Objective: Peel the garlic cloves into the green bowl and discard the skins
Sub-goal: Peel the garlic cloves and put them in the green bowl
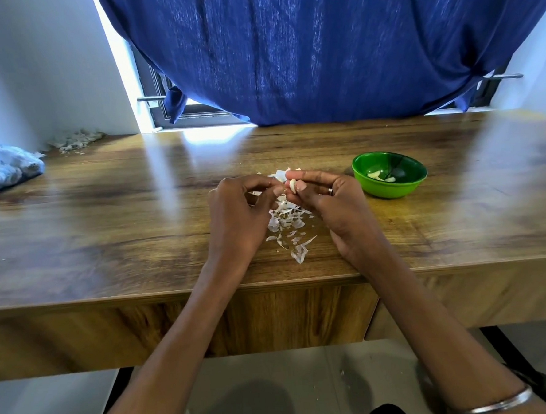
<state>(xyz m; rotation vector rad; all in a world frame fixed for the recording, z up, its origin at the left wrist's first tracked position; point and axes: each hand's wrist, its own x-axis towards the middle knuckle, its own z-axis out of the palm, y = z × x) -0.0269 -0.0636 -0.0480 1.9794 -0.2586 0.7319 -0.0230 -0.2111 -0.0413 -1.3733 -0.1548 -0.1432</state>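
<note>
Where the head camera looks down over the wooden tabletop, we count one green bowl, standing to the right of the hands and apart from them, and inside it we make out about three pale peeled cloves, though the exact number is hard to tell. We see one garlic clove in the hands, held above the tabletop just left of the bowl. One loose scatter of garlic skins lies on the wood between and beneath the hands, too many flakes to count, and a few more skins show just behind the fingertips. At the far left corner we find a second heap of papery scraps against the wall and one blue plastic bag beside it, both well apart from the work. A dark blue curtain hangs behind the tabletop. Nothing stands between the hands and the bowl. Our right hand, with a ring on one finger, has its fingers curled and pinches the clove between thumb and fingertips; our left hand is likewise curled, its thumb and forefinger meeting the clove's left side, seemingly nipping at its skin.
</note>
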